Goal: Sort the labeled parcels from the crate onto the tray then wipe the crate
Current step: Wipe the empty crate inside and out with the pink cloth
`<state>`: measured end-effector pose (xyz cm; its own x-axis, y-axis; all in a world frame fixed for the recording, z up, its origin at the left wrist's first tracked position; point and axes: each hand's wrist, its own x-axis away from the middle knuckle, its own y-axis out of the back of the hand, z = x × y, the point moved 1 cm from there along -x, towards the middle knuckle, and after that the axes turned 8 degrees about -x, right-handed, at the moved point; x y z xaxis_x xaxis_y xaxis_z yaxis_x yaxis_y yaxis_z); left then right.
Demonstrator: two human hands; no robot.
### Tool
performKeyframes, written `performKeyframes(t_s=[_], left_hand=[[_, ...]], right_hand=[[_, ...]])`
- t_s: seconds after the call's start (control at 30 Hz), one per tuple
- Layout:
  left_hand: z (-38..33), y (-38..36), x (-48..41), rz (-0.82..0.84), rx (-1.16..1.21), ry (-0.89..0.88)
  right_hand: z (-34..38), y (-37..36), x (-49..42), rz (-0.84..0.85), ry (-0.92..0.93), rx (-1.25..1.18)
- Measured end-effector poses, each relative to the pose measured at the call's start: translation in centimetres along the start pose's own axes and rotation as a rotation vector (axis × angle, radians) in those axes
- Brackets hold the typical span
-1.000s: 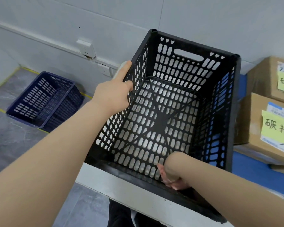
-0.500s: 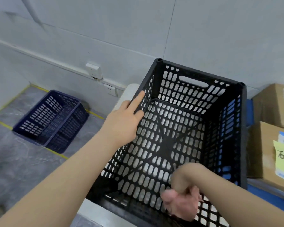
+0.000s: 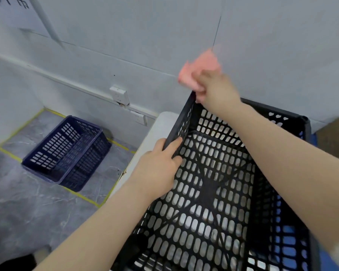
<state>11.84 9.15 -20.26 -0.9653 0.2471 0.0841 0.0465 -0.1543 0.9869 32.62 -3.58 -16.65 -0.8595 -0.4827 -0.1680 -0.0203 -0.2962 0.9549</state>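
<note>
**Black crate emptied, pink cloth at its far corner**

Black perforated plastic fills the near view: the crate (image 3: pixel 213 192) stands empty on a pale table (image 3: pixel 157 130), its slotted floor bare and no parcel inside it. On the crate's left wall, about midway along, the person's left hand (image 3: pixel 159 169) is clamped over the rim, thumb outside and fingers (image 3: pixel 176 142) curled inside, steadying it. Beyond that, at the crate's far left corner, the right hand (image 3: pixel 213 89) is closed in a fist around a bunched pink cloth (image 3: pixel 199 69), which is blurred and sits just above the rim. To the crate's right, an edge of a brown cardboard box (image 3: pixel 335 137) shows on a blue surface. On the floor well to the crate's left lies a dark blue basket (image 3: pixel 67 151), inside yellow tape lines. Farthest off, behind the crate, runs a grey wall with two sockets (image 3: pixel 119 94).

The sorting appears done and the wiping step is in hand. The next move likely calls for drawing the cloth along the rim or down a wall, with the left hand holding firm so the light crate does not slide toward the table edge.
</note>
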Motion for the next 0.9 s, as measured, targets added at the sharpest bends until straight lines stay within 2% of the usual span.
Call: performKeyframes(t_s=[0.07,0.2,0.3,0.4,0.57,0.63,0.73,0.77,0.8,0.9], left_hand=[[-0.1,0.1,0.0,0.021,-0.006,0.000],[-0.1,0.3,0.0,0.059,0.006,0.029],[-0.1,0.4,-0.1,0.088,-0.003,0.045],[-0.1,0.5,-0.2,0.095,0.015,0.052],[-0.1,0.3,-0.2,0.083,0.017,0.050],[-0.1,0.0,-0.3,0.071,0.012,0.057],[0.3,-0.9,-0.2,-0.018,0.034,0.049],[0.5,-0.9,-0.1,-0.037,0.036,0.036],[0.5,-0.9,0.0,-0.046,0.029,0.021],[0.5,-1.5,-0.3,-0.049,0.007,0.011]], right_hand=[[-0.1,-2.3,-1.6,0.169,0.019,0.133],[-0.5,-1.9,-2.4,0.168,0.042,-0.038],[-1.0,-1.2,-1.8,0.086,0.112,-0.013],[-1.4,-1.5,-0.8,-0.019,0.150,-0.121],[-1.4,-1.8,0.4,-0.160,0.111,-0.272],[-0.4,-0.2,0.7,-0.083,0.070,-0.299],[0.8,3.5,1.4,0.152,-0.016,-0.338],[0.5,4.4,1.7,0.170,-0.019,-0.330],[-0.3,5.6,2.4,0.107,-0.025,-0.345],[-5.1,9.1,5.5,-0.305,-0.032,-0.333]])
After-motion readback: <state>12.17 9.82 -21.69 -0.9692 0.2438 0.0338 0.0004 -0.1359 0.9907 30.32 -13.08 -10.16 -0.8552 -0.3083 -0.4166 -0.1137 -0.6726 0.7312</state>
